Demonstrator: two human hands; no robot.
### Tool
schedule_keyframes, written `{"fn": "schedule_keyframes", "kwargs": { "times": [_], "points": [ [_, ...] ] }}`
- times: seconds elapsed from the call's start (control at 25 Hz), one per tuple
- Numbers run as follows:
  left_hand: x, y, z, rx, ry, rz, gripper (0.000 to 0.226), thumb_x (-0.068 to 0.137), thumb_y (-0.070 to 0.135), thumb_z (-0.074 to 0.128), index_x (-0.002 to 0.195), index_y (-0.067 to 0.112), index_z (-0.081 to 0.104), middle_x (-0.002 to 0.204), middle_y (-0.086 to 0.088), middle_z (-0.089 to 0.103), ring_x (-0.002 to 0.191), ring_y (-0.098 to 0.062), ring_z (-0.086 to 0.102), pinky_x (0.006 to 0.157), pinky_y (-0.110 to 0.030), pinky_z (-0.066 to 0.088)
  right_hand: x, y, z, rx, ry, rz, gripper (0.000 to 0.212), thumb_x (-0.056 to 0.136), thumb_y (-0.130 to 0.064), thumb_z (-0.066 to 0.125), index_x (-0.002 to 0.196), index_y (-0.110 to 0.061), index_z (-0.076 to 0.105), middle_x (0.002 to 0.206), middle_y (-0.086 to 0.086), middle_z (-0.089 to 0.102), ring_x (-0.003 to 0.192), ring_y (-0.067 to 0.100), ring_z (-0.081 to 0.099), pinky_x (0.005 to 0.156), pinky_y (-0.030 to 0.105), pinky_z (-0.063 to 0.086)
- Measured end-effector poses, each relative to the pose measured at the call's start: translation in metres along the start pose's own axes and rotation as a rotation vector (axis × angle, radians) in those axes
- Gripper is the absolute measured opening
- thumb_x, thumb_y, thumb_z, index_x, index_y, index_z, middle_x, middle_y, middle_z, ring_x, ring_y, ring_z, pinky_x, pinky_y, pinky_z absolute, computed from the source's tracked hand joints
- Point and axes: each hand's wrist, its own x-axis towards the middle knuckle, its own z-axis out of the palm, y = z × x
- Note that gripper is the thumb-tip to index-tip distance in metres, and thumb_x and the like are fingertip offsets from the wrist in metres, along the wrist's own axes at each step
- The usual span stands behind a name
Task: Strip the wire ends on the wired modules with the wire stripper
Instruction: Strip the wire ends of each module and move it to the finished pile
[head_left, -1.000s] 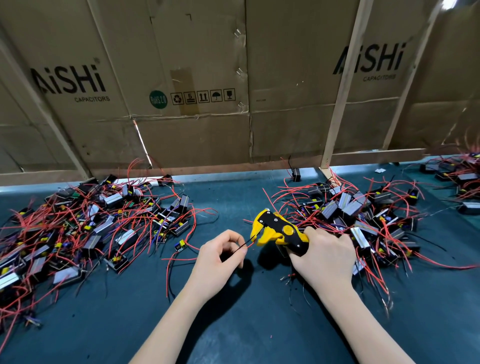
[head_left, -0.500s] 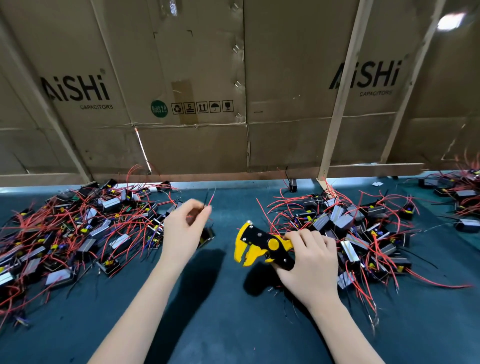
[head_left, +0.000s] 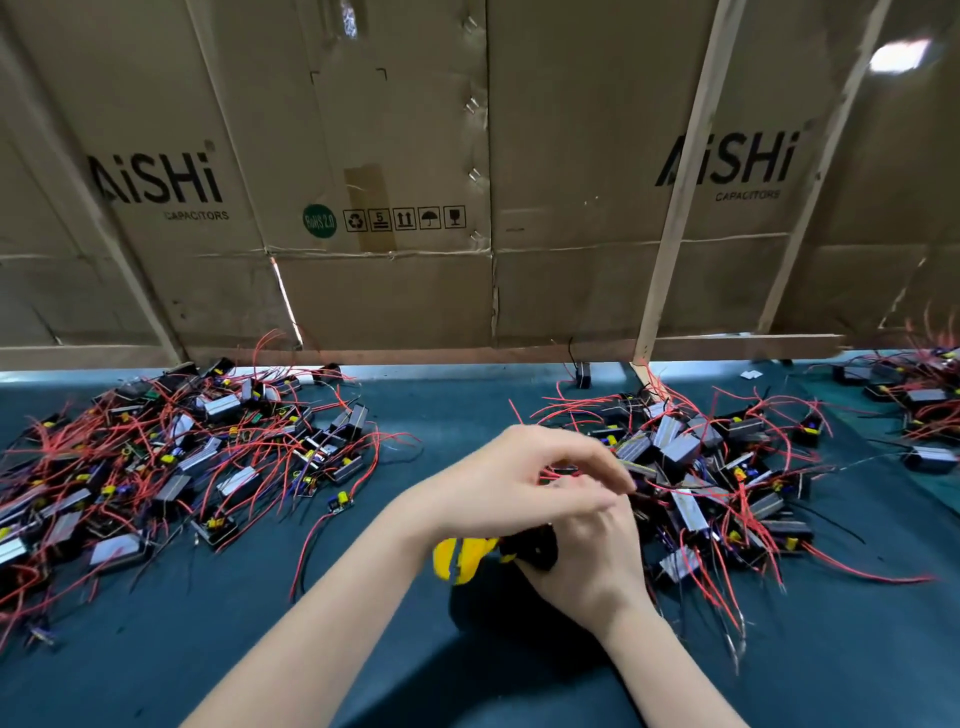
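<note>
Reaching right across the teal mat (head_left: 363, 649), the left hand (head_left: 514, 483) hovered with loosely curled, empty fingers over the right pile of boxy modules (head_left: 691, 467) trailing thin red wires. The right hand (head_left: 587, 561) gripped the yellow-and-black wire stripper (head_left: 467, 561) just below it.

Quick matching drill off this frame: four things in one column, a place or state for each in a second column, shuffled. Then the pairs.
Things
1. left hand
2. right hand
3. wire stripper
4. lone black module

Places or states
A. stands alone at the table's far edge, by the cardboard wall
B. yellow head sticks out left from under the crossed hands
C. grips the tool's black handles
D. reaches across over the other hand toward the right pile

Pairs: 1-D, 2-C, 3-B, 4-A
</note>
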Motion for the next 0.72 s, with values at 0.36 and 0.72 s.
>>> {"fn": "schedule_keyframes", "kwargs": {
  "times": [0.36, 0.72],
  "points": [
    [-0.119, -0.087, -0.089, -0.333, 0.570, -0.499, 0.019, 0.097, 0.007, 0.053, 0.095, 0.008, 0.072, 0.088, -0.012, 0.074, 0.080, -0.018, 0.065, 0.076, -0.026, 0.049, -0.002, -0.020, 0.001, 0.171, 0.065, -0.107, 0.035, 0.062, -0.041, 0.065, 0.086, -0.015, 0.068, 0.085, -0.002, 0.062, 0.076, 0.028, 0.058, 0.075, 0.037, 0.038],
    [-0.141, -0.184, -0.159, 0.487, 0.939, -0.779, 0.021, 0.084, 0.001, 0.064, 0.104, 0.005, 0.069, 0.103, -0.013, 0.070, 0.095, -0.028, 0.064, 0.090, -0.032, 0.045, -0.004, -0.016, 0.004, 0.082, 0.028, -0.134, 0.037, 0.060, -0.038, 0.066, 0.088, -0.013, 0.071, 0.086, 0.000, 0.064, 0.077, 0.028, 0.060, 0.076, 0.038, 0.040]
  ]
}}
